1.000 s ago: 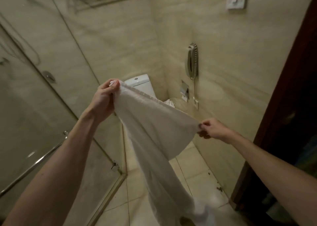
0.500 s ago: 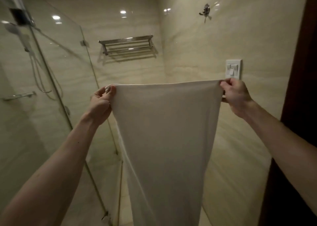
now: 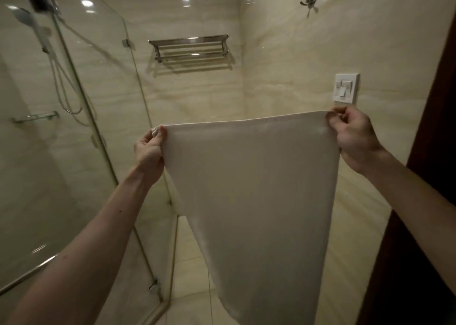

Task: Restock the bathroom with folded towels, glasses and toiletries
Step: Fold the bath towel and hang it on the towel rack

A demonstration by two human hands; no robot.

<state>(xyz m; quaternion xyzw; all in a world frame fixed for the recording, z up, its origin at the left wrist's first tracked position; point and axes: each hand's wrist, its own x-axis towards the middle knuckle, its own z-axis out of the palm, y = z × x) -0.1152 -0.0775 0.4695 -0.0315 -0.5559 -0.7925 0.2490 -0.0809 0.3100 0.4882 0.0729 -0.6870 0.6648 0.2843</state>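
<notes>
The left hand (image 3: 148, 149) pinches one top corner of a white towel (image 3: 251, 189), fingers curled tight on the cloth; the right hand (image 3: 351, 134) grips the opposite corner the same way. Held well apart at chest height, both hands stretch the upper edge taut while the towel hangs straight down over the tiled floor (image 3: 190, 270). Behind it a chrome towel rack (image 3: 189, 47) is fixed to the back wall, a light switch (image 3: 346, 87) sits just above the right hand, and the glass shower screen (image 3: 81, 102) stands at left.
</notes>
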